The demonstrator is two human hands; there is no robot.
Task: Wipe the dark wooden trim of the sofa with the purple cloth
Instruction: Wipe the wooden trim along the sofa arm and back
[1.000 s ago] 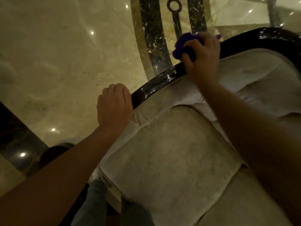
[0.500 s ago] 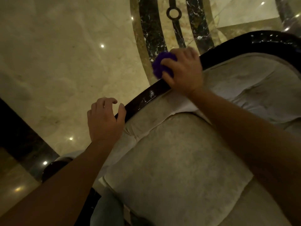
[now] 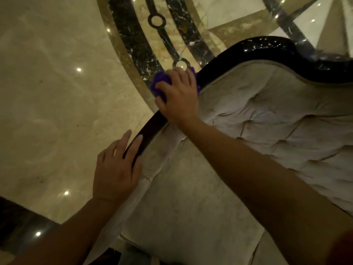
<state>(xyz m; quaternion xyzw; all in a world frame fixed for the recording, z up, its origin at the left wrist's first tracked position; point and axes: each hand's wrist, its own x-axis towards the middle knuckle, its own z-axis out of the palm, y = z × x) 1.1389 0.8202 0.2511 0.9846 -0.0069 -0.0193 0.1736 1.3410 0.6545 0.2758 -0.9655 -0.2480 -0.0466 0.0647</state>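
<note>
The right hand (image 3: pixel 178 96) gripped the bunched purple cloth (image 3: pixel 160 83) against the sofa's dark trim (image 3: pixel 238 54), while the left hand (image 3: pixel 116 169) lay open, fingers flat, lower along that trim.

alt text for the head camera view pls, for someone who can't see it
Seen from above, a person's right hand presses a bunched purple cloth onto the glossy dark wooden trim along a sofa's back. The left hand lies with straight fingers on the trim lower down. Beside the trim is tufted beige upholstery; behind it is a polished cream marble floor with dark inlaid bands.
</note>
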